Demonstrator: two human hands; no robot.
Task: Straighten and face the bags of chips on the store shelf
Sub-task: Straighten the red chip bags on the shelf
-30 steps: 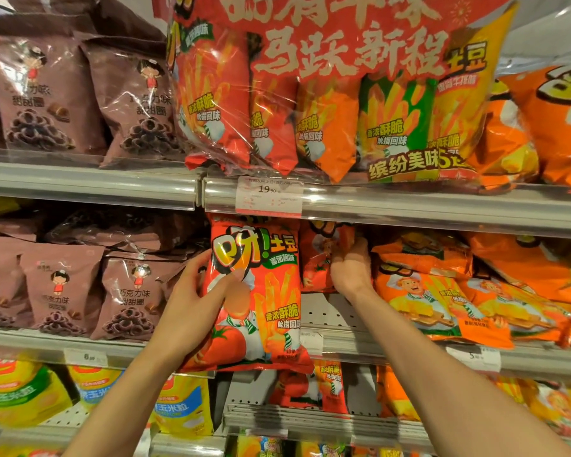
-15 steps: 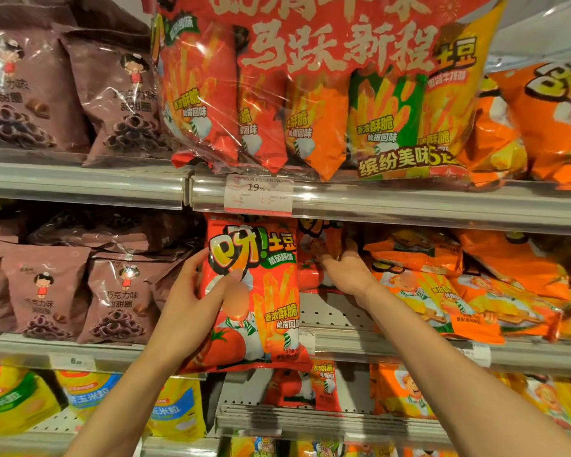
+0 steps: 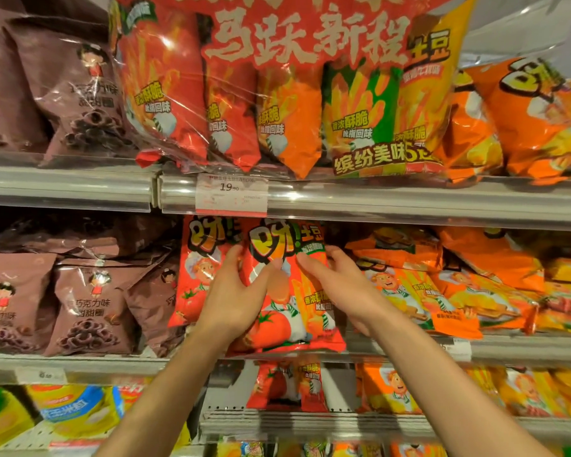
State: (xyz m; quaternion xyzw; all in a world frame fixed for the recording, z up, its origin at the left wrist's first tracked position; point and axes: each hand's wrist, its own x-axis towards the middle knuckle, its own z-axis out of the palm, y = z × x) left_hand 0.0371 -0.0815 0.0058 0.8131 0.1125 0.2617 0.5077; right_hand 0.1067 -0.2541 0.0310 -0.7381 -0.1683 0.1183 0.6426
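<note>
Standing upright on the middle shelf (image 3: pixel 409 349), a red chip bag (image 3: pixel 290 291) is gripped by left hand (image 3: pixel 234 298) and right hand (image 3: pixel 340 291), each grip closed on an edge.

Middle of the frame was packed: two red chip bags (image 3: pixel 287 291) stood upright under the upper shelf rail (image 3: pixel 376 202), brown bags (image 3: pixel 89 305) pressing at left, orange bags (image 3: pixel 426 291) slumped at right. Only a narrow dark gap showed above the orange pile.
</note>
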